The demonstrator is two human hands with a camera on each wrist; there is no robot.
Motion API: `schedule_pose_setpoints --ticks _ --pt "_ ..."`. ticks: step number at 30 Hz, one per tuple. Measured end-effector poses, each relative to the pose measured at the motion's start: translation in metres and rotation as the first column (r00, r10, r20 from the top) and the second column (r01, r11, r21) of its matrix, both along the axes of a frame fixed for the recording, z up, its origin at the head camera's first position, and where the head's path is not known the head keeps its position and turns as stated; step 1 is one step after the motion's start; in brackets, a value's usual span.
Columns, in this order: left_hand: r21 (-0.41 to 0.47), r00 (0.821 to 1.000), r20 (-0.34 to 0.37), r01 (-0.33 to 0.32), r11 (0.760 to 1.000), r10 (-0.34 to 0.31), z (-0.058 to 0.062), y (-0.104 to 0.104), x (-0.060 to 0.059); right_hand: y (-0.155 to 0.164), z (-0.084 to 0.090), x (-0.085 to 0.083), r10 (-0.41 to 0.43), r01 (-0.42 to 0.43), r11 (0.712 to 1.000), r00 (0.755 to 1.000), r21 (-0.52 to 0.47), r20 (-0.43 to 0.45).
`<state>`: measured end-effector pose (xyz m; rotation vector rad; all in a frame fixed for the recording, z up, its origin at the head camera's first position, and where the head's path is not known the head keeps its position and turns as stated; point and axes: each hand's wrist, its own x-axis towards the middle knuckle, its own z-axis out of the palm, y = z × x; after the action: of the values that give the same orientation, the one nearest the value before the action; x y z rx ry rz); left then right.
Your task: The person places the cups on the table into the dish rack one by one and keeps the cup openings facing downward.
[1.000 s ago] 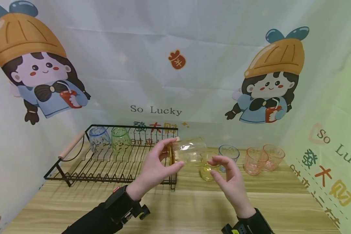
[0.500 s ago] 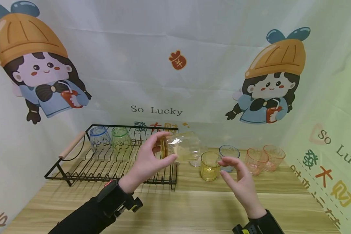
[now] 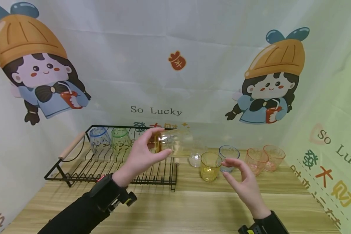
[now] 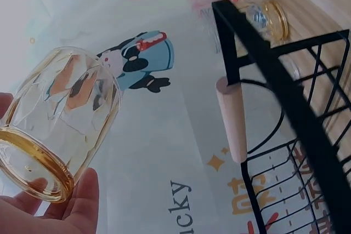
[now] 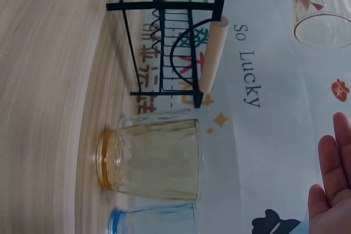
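Note:
My left hand [image 3: 141, 151] grips a yellow-tinted drinking glass [image 3: 175, 142] near its thick amber base. The glass lies on its side in the air, base toward the palm and mouth to the right, above the right end of the black dish rack [image 3: 105, 178]. In the left wrist view, fingers and thumb wrap the base of that glass [image 4: 66, 113]. My right hand [image 3: 245, 183] hovers in front of the blue-rimmed glass, fingers loosely bent and holding nothing. Nearest to it on the table stands an upright yellow glass [image 3: 210, 167]; the right wrist view shows this glass [image 5: 153, 160] too.
An upside-down blue glass [image 3: 100, 139] and green glass [image 3: 121, 140] sit at the rack's left. Right of the rack stand a clear glass [image 3: 195, 159], a blue-rimmed glass [image 3: 229, 152] and two pink glasses [image 3: 255, 161]. A printed cloth [image 3: 204, 97] hangs behind.
My left hand has carried the yellow glass leftward, over the rack's right end. My right hand has drifted slightly right and down, away from that glass.

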<state>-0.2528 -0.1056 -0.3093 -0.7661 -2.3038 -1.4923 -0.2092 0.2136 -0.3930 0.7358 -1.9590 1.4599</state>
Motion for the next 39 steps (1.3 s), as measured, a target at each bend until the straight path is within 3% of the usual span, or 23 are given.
schedule_pose_setpoints --ticks 19,28,39 --pt "-0.067 0.993 0.071 -0.093 0.993 0.097 0.021 -0.023 -0.022 0.011 -0.009 -0.004 -0.083 0.081 0.995 0.995 0.058 0.046" --pt "-0.076 0.986 0.129 -0.094 0.993 0.104 0.029 -0.024 -0.029 0.017 -0.014 -0.005 -0.111 0.106 0.991 0.992 0.086 0.061" --pt "-0.158 0.982 0.130 -0.112 0.981 0.134 0.039 -0.029 -0.044 0.020 -0.013 -0.007 -0.127 0.117 0.986 0.988 0.121 0.084"
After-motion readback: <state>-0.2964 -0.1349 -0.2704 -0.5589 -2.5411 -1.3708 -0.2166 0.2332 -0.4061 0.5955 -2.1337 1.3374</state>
